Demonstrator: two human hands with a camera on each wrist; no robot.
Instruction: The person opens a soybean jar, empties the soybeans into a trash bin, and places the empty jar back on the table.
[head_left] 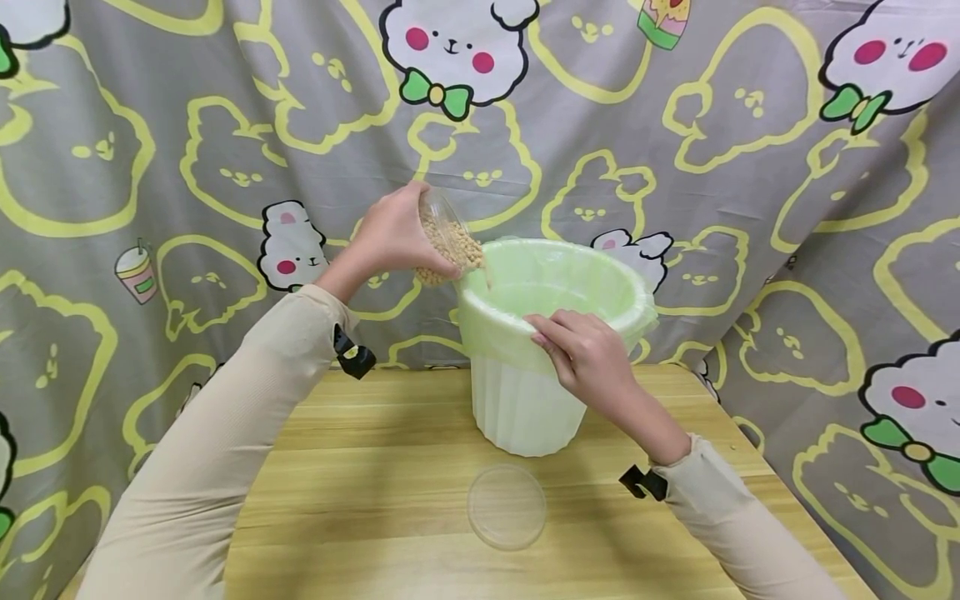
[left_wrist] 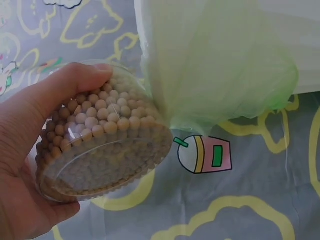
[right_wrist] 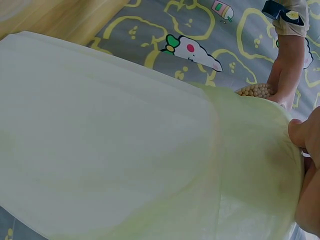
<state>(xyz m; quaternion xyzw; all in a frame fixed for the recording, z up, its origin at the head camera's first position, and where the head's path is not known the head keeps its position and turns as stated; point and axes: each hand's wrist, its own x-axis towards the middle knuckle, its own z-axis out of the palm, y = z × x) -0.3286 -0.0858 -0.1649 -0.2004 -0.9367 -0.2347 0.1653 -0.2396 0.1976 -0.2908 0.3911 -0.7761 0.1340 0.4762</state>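
My left hand (head_left: 390,237) grips a clear round container of tan beans (head_left: 448,242), tilted with its mouth at the rim of a white bin (head_left: 525,408). The bin stands on the wooden table and is lined with a pale green bag (head_left: 555,279). In the left wrist view the container of beans (left_wrist: 102,145) lies on its side against the green bag (left_wrist: 215,65), thumb over its top. My right hand (head_left: 585,354) holds the bin's near rim over the bag. In the right wrist view the fingers (right_wrist: 305,135) press on the bag (right_wrist: 150,150).
A clear round lid (head_left: 507,507) lies flat on the wooden table (head_left: 360,492) in front of the bin. A grey cartoon-print cloth (head_left: 675,150) hangs behind and to both sides of the table.
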